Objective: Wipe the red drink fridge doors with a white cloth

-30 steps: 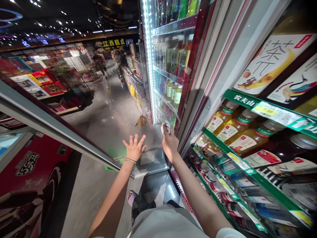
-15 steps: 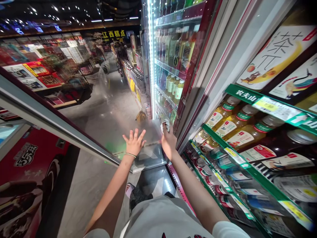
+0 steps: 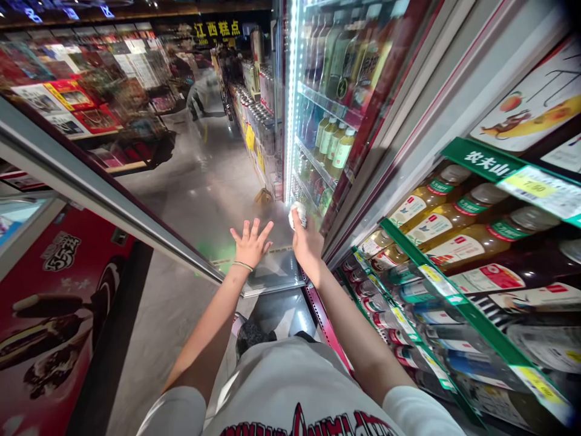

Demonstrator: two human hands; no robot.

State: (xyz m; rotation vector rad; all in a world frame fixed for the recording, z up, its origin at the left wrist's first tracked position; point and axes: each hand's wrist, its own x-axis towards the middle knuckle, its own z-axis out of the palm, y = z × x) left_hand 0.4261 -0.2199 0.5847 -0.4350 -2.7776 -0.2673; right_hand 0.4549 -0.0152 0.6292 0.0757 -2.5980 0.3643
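A glass cooler door [image 3: 181,181] stands swung out in front of me, its pale metal frame running down the left. My left hand [image 3: 252,245] is spread flat at the lower part of the glass, with a thin band at the wrist and nothing in its fingers. To its right, my right hand [image 3: 308,245] grips a crumpled white cloth [image 3: 297,216] near the door's hinge side. Whether the cloth touches the glass I cannot tell. The glass around both hands looks hazy.
Cooler shelves with several bottles [image 3: 458,233] and green price rails [image 3: 481,158] rise close on my right. A red ice-cream freezer [image 3: 49,315] stands at left. Through the glass show a lit bottle cabinet [image 3: 336,103], shop displays and a distant person [image 3: 196,100].
The right hand has moved the cloth slightly up and left across the view. My left hand stays spread and sits a little higher and further right. The camera view has tilted down.
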